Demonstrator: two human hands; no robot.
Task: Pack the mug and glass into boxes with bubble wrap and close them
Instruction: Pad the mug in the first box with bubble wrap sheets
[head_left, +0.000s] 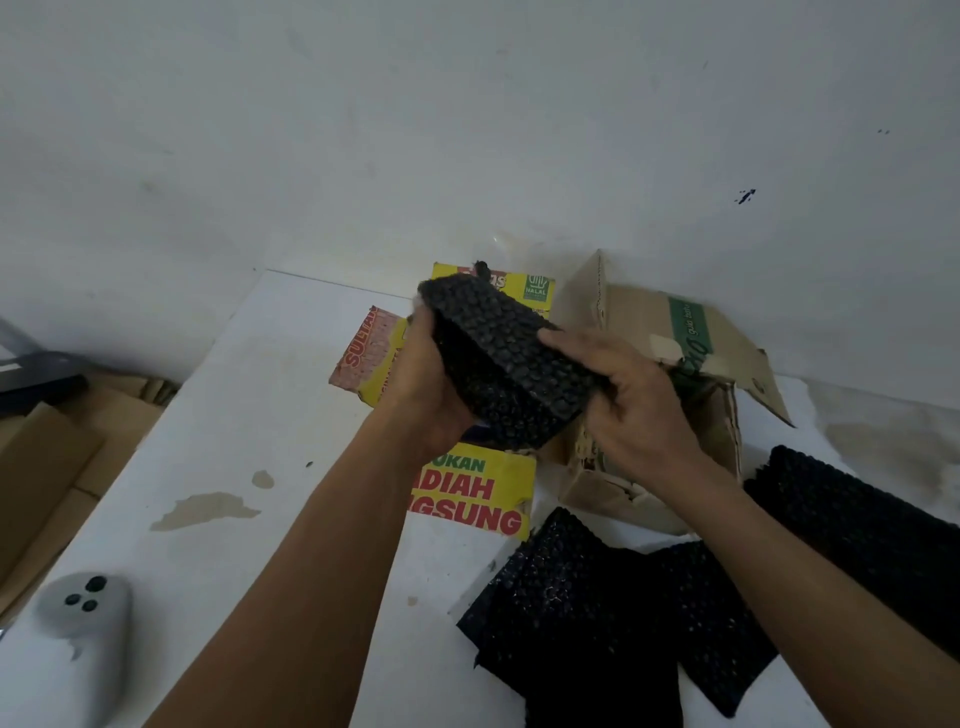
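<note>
A bundle of black bubble wrap (493, 353) is held up above a yellow printed box (483, 493) with its flaps open. My left hand (426, 384) cups the bundle from the left and below. My right hand (628, 400) grips its right end, fingers laid over the top. What the wrap encloses is hidden; neither mug nor glass shows. A brown cardboard box (691, 364) with open, torn flaps stands just right of the yellow one, behind my right hand.
More black bubble wrap sheets (613, 613) lie on the white table (249, 415) at front right, another piece (872, 530) at the far right. A grey controller (85, 623) rests at front left. Flat cardboard (47, 467) lies beyond the table's left edge. The wall is close behind.
</note>
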